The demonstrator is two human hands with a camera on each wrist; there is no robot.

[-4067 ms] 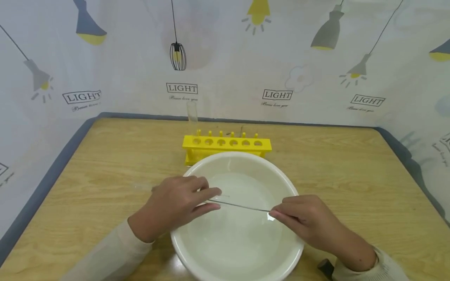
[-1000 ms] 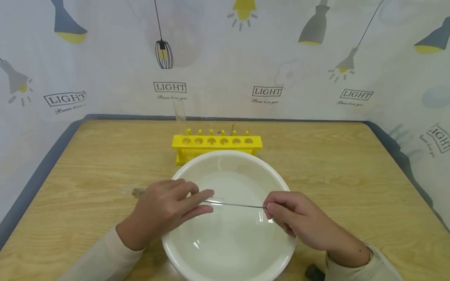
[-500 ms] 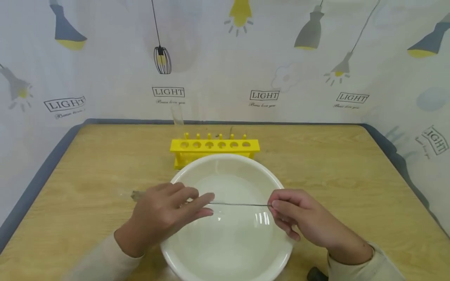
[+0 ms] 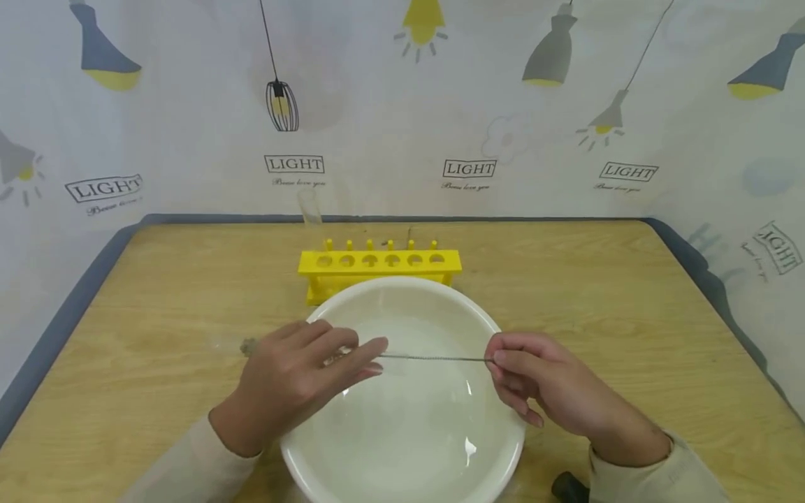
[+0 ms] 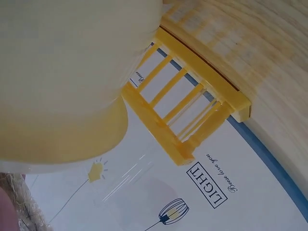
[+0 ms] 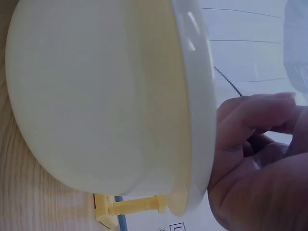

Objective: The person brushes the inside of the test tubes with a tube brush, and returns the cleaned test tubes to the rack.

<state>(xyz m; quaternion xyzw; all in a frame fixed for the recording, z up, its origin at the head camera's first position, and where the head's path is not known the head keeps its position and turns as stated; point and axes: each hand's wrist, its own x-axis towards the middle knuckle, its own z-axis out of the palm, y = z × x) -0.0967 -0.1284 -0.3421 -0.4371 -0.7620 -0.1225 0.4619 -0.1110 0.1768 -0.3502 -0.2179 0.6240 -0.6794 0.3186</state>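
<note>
Over a white basin holding water, my left hand grips a clear glass test tube, mostly hidden by the fingers. Its faint closed end sticks out to the left. Inside it show the tan bristles of a test tube brush; they also appear at the lower left corner of the left wrist view. The brush's twisted wire handle runs right across the basin. My right hand pinches the handle's end between thumb and index finger, near the basin's right rim.
Behind the basin stands a yellow test tube rack with a row of pegs. One clear test tube stands in its leftmost hole. A dark cylindrical object lies by the right sleeve. A printed curtain borders the wooden table.
The brush bristles, hidden behind my left hand in the oldest frame, now show to its left inside the tube. The handle has straightened from a slight bend. The head view has shifted a little.
</note>
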